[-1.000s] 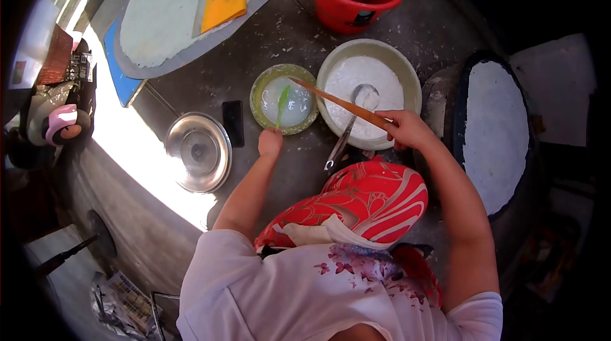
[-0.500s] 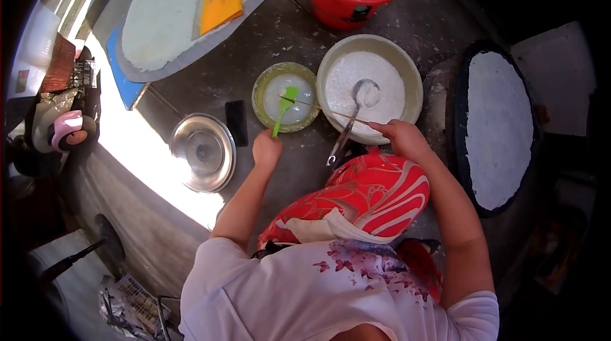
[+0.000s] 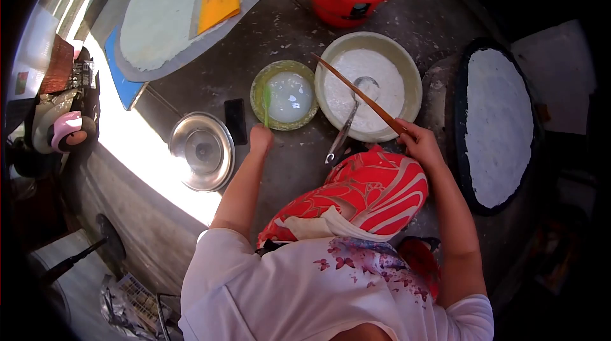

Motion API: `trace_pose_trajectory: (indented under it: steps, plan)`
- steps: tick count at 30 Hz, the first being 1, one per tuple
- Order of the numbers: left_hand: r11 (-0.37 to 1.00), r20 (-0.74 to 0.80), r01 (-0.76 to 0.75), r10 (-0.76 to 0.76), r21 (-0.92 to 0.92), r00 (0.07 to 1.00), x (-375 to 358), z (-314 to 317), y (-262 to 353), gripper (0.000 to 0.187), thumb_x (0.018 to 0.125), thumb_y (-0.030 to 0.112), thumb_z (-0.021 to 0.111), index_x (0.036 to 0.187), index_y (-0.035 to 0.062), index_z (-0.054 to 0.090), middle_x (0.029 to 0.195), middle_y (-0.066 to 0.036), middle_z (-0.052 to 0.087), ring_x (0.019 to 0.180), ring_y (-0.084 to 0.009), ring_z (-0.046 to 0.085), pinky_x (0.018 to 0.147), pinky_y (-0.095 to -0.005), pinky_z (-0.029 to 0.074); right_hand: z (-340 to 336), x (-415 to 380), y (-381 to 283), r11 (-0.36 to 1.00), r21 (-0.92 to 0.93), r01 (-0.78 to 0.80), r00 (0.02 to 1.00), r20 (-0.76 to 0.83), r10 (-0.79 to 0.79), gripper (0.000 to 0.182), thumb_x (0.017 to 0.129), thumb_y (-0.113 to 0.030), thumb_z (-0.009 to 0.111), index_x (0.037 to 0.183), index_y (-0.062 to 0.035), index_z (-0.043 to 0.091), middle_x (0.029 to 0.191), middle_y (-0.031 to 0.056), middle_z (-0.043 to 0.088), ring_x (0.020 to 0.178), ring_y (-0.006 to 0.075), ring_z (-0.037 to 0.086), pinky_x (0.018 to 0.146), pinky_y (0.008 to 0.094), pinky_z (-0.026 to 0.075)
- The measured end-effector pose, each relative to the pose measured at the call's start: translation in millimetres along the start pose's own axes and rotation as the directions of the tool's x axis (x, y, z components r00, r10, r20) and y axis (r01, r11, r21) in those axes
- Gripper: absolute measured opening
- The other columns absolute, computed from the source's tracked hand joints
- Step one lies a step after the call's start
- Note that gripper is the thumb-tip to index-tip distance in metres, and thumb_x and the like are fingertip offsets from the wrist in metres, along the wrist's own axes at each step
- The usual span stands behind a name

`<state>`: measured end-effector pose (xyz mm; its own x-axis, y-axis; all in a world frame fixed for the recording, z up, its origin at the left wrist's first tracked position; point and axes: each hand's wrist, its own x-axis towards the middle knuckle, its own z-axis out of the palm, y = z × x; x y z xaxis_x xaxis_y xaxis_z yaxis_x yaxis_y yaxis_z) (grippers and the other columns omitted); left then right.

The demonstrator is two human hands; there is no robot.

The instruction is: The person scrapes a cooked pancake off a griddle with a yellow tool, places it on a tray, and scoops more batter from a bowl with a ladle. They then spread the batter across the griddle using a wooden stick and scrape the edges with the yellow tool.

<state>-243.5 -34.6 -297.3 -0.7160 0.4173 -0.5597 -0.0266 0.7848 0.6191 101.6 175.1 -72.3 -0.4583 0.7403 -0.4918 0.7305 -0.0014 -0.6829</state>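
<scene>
My 2 hands are clamped, the left hand [image 3: 261, 139] on the green brush [image 3: 266, 102] over the small bowl [image 3: 294, 125], the right hand [image 3: 421, 142] on the wooden stick [image 3: 358, 91] above the big bowl [image 3: 414, 80], where a low swing could knock the ladle [image 3: 342, 137] and splash white liquid [image 3: 388, 77].

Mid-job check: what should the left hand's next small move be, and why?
Probably lean the green brush on the small bowl's rim and let go: the left hand already holds it at that bowl's left side, while the right hand holds the wooden stick over the large bowl, so freeing a hand seems sensible.
</scene>
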Motion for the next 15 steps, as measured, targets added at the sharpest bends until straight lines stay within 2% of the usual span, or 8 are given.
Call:
trace_pose_trajectory:
  steps: [1,3,4,6,7,10,13,15]
  plan:
    - [0.991,-0.034,-0.108,0.111,0.085,0.993,19,8,-14,0.022,0.077,0.013,0.049,0.081,-0.0046,0.061,0.080,-0.026,0.060,0.082,-0.0407,0.058,0.071,-0.0454,0.045,-1,-5,12,1.000,0.000,-0.004,1.000,-0.003,0.004,0.038,0.082,-0.003,0.053,0.117,-0.0149,0.056,0.079,0.0104,0.064,0.070,0.0145,0.061,0.058,0.0273,0.046]
    - [0.970,-0.018,-0.174,0.180,0.169,0.984,16,12,10,0.022,0.077,0.014,0.049,0.082,-0.0044,0.061,0.081,-0.026,0.060,0.082,-0.0408,0.058,0.071,-0.0456,0.045,2,-9,47,0.956,0.292,0.018,0.999,-0.047,-0.004,0.038,0.085,-0.006,0.052,0.122,-0.0119,0.052,0.076,0.0048,0.061,0.067,0.0068,0.056,0.053,0.0225,0.044]
    - [0.938,-0.002,-0.239,0.247,0.252,0.969,11,14,21,0.023,0.078,0.015,0.049,0.083,-0.0042,0.061,0.081,-0.027,0.059,0.082,-0.0408,0.058,0.072,-0.0459,0.045,6,-13,61,0.956,0.294,0.014,0.999,-0.050,0.001,0.038,0.085,-0.006,0.052,0.122,-0.0119,0.052,0.076,0.0048,0.061,0.067,0.0068,0.056,0.053,0.0225,0.044]
    - [0.959,0.046,-0.188,0.183,0.210,0.982,-2,20,38,0.024,0.078,0.016,0.049,0.083,-0.0043,0.061,0.081,-0.027,0.059,0.082,-0.0410,0.058,0.072,-0.0456,0.045,13,-18,79,0.861,0.508,-0.014,0.987,-0.130,0.092,0.040,0.087,-0.007,0.051,0.127,-0.0075,0.045,0.076,0.0025,0.059,0.064,0.0065,0.054,0.054,0.0202,0.043]
    - [0.976,0.094,-0.135,0.121,0.168,0.988,-5,26,46,0.024,0.078,0.017,0.049,0.083,-0.0043,0.061,0.080,-0.027,0.059,0.082,-0.0411,0.058,0.072,-0.0454,0.045,16,-18,84,0.860,0.511,-0.012,0.985,-0.143,0.098,0.040,0.087,-0.007,0.051,0.127,-0.0075,0.045,0.076,0.0025,0.059,0.064,0.0065,0.054,0.054,0.0202,0.043]
    - [0.970,0.088,-0.201,0.190,0.135,0.978,-11,35,37,0.026,0.080,0.019,0.050,0.083,-0.0040,0.060,0.079,-0.027,0.059,0.080,-0.0407,0.057,0.073,-0.0441,0.045,32,-18,94,0.775,0.631,0.011,0.949,-0.251,0.191,0.042,0.087,-0.008,0.051,0.128,-0.0031,0.042,0.076,0.0019,0.058,0.065,0.0065,0.052,0.061,0.0198,0.043]
    - [0.933,0.138,-0.274,0.248,0.232,0.959,-43,26,49,0.028,0.080,0.022,0.052,0.089,-0.0029,0.059,0.087,-0.025,0.059,0.081,-0.0418,0.057,0.071,-0.0468,0.044,43,-8,101,0.736,0.677,-0.015,0.953,-0.212,0.214,0.049,0.086,-0.004,0.051,0.133,-0.0071,0.036,0.080,0.0029,0.059,0.069,0.0070,0.051,0.066,0.0202,0.043]
    - [0.802,0.084,-0.294,0.295,0.519,0.952,-75,18,70,0.032,0.080,0.024,0.055,0.102,0.0008,0.057,0.104,-0.021,0.056,0.095,-0.0401,0.053,0.074,-0.0492,0.042,51,-1,110,0.714,0.700,0.002,0.971,-0.173,0.167,0.055,0.085,-0.003,0.051,0.135,-0.0083,0.030,0.092,0.0067,0.058,0.077,0.0097,0.053,0.070,0.0224,0.044]
